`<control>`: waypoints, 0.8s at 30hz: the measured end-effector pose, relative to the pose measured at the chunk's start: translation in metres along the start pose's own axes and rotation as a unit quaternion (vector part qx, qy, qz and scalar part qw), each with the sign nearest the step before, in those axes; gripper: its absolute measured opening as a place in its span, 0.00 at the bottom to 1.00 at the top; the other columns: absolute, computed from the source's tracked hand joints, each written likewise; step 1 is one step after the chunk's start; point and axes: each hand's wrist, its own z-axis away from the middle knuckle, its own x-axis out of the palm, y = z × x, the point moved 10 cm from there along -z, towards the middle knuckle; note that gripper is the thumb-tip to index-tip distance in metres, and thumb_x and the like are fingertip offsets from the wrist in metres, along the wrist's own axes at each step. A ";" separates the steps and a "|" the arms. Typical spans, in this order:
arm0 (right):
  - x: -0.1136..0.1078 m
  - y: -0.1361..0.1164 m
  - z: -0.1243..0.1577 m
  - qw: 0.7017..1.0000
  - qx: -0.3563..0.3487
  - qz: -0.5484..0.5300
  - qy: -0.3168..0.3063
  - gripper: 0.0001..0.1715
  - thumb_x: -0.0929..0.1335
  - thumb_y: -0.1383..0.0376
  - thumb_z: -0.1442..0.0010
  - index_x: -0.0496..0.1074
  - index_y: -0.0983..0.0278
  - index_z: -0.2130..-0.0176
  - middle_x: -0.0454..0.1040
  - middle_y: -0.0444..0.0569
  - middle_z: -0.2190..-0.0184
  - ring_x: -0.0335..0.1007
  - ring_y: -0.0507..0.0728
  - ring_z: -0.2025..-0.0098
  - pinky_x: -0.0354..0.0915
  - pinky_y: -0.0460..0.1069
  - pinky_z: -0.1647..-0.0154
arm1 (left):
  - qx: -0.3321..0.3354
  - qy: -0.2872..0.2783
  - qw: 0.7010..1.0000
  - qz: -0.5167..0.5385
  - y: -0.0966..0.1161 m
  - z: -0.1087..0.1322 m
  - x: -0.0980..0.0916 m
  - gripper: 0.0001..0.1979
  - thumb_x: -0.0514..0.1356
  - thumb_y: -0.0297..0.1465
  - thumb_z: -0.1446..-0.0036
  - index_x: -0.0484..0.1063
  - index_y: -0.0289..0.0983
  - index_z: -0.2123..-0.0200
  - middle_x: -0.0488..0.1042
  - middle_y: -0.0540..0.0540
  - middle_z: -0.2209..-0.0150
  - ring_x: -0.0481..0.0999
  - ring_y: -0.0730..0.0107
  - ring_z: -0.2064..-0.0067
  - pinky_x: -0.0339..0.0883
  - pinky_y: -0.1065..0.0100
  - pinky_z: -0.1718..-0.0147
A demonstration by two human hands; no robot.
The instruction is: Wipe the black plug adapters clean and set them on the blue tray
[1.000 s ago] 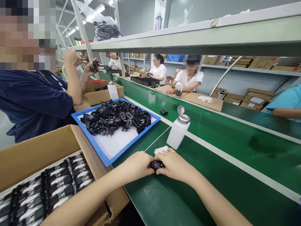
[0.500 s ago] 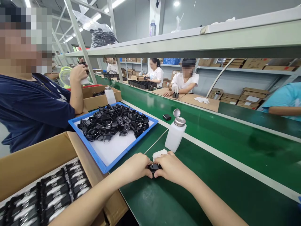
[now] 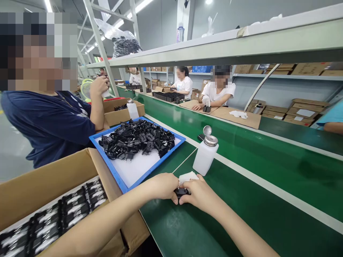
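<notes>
Close in front of me, a small black plug adapter (image 3: 182,191) with short metal pins is held just over the green work surface. The fingers of my left hand (image 3: 167,186) close on its left end. My right hand (image 3: 197,191) grips the other end, thumb at the front. Just behind my fingers lies a folded white wipe (image 3: 188,176); whether the right fingertips touch it I cannot tell. A white dispenser bottle (image 3: 205,157) with its metal lid flipped up stands beyond the wipe.
A blue tray (image 3: 118,181) of loose black plugs sits left of the bottle. Nearer is a cardboard box (image 3: 48,171) holding rows of black plugs. The green conveyor (image 3: 268,157) runs along the far side under a shelf (image 3: 214,46). A co-worker in a navy shirt (image 3: 50,125) is at left.
The whole view has shifted, so things appear farther right. Both hands still hold the plug adapter, their fingers slightly rearranged. A black piece on the conveyor is now partly behind the bottle.
</notes>
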 end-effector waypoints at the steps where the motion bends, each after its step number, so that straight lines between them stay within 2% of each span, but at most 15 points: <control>1: 0.000 0.002 0.000 1.000 -0.001 -0.009 0.004 0.10 0.67 0.58 0.58 0.68 0.60 0.73 0.70 0.41 0.74 0.61 0.54 0.66 0.49 0.51 0.59 | -0.009 0.004 1.000 0.000 -0.002 0.001 0.001 0.11 0.57 0.37 0.58 0.70 0.33 0.78 0.60 0.50 0.87 0.64 0.70 0.81 0.45 0.74 0.86; 4: -0.002 0.004 0.000 1.000 -0.004 0.009 0.021 0.14 0.66 0.56 0.58 0.68 0.59 0.69 0.69 0.43 0.73 0.62 0.55 0.66 0.47 0.53 0.58 | -0.031 0.045 0.998 0.029 -0.009 0.006 0.003 0.11 0.56 0.37 0.57 0.71 0.34 0.76 0.66 0.48 0.83 0.66 0.69 0.78 0.48 0.74 0.84; 8: -0.011 -0.002 0.005 0.995 -0.027 0.085 0.032 0.18 0.66 0.53 0.58 0.67 0.64 0.71 0.69 0.47 0.73 0.61 0.56 0.65 0.47 0.55 0.58 | -0.064 0.131 0.982 0.121 -0.020 0.014 0.000 0.11 0.58 0.35 0.60 0.69 0.40 0.69 0.71 0.51 0.73 0.68 0.71 0.72 0.54 0.75 0.78; 10: -0.013 -0.004 0.008 0.993 -0.030 0.111 0.029 0.17 0.66 0.54 0.57 0.67 0.64 0.70 0.69 0.48 0.72 0.61 0.56 0.64 0.49 0.54 0.59 | -0.093 0.148 0.979 0.109 -0.022 0.016 -0.003 0.12 0.58 0.32 0.60 0.69 0.40 0.68 0.71 0.50 0.71 0.69 0.69 0.70 0.56 0.74 0.76; 12: -0.014 -0.005 0.009 0.991 -0.024 0.129 0.024 0.16 0.66 0.56 0.56 0.68 0.65 0.70 0.69 0.49 0.72 0.62 0.56 0.64 0.50 0.53 0.61 | -0.108 0.128 0.984 0.062 -0.017 0.014 -0.007 0.11 0.59 0.31 0.62 0.70 0.38 0.69 0.71 0.48 0.72 0.69 0.65 0.70 0.57 0.72 0.76; 15: -0.011 -0.005 0.008 0.989 -0.003 0.147 0.009 0.16 0.66 0.57 0.56 0.69 0.68 0.71 0.70 0.51 0.72 0.63 0.57 0.65 0.51 0.52 0.61 | -0.108 0.062 0.992 -0.031 -0.001 0.006 -0.013 0.09 0.62 0.29 0.65 0.71 0.34 0.75 0.71 0.43 0.76 0.70 0.58 0.72 0.58 0.70 0.78; 19: -0.005 0.004 0.004 0.990 0.050 0.128 -0.030 0.13 0.67 0.59 0.57 0.70 0.68 0.74 0.71 0.52 0.73 0.64 0.57 0.68 0.52 0.50 0.62 | -0.060 -0.006 0.991 -0.117 0.019 -0.004 -0.018 0.06 0.62 0.27 0.64 0.71 0.30 0.78 0.70 0.40 0.79 0.70 0.57 0.75 0.58 0.69 0.80; 24: -0.005 0.009 0.001 0.996 0.048 0.071 -0.036 0.09 0.66 0.61 0.57 0.69 0.65 0.75 0.71 0.48 0.72 0.64 0.57 0.65 0.50 0.50 0.59 | 0.008 0.005 0.993 -0.118 0.022 -0.009 -0.021 0.09 0.63 0.30 0.65 0.71 0.30 0.77 0.70 0.41 0.80 0.70 0.59 0.76 0.58 0.70 0.82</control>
